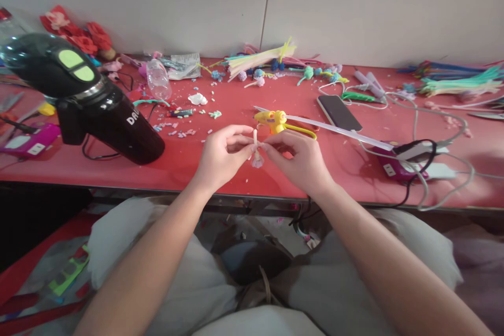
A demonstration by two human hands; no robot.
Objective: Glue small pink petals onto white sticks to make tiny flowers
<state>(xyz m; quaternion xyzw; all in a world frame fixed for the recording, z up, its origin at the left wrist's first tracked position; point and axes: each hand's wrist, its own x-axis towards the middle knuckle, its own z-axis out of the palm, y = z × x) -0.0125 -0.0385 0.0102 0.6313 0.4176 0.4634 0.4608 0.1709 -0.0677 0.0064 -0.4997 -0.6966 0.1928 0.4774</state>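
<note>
Between my two hands, over the front part of the red table, is a small pale fuzzy piece (257,160) with a lilac lower end and a cream stem standing up. My left hand (225,155) pinches it from the left with thumb and fingertips. From the right, my right hand (295,156) closes its thumb and index finger on the same piece. Just behind the hands lies a yellow glue gun (271,119), with a long translucent glue stick (338,130) reaching to the right.
A large black tumbler (118,121) leans at the left. Behind are a clear bottle (158,80), fuzzy stems (260,60) and scattered clippings. At the right are a phone (339,112), a purple power block (397,165) and loose cables. The red table (185,168) ends before my knees.
</note>
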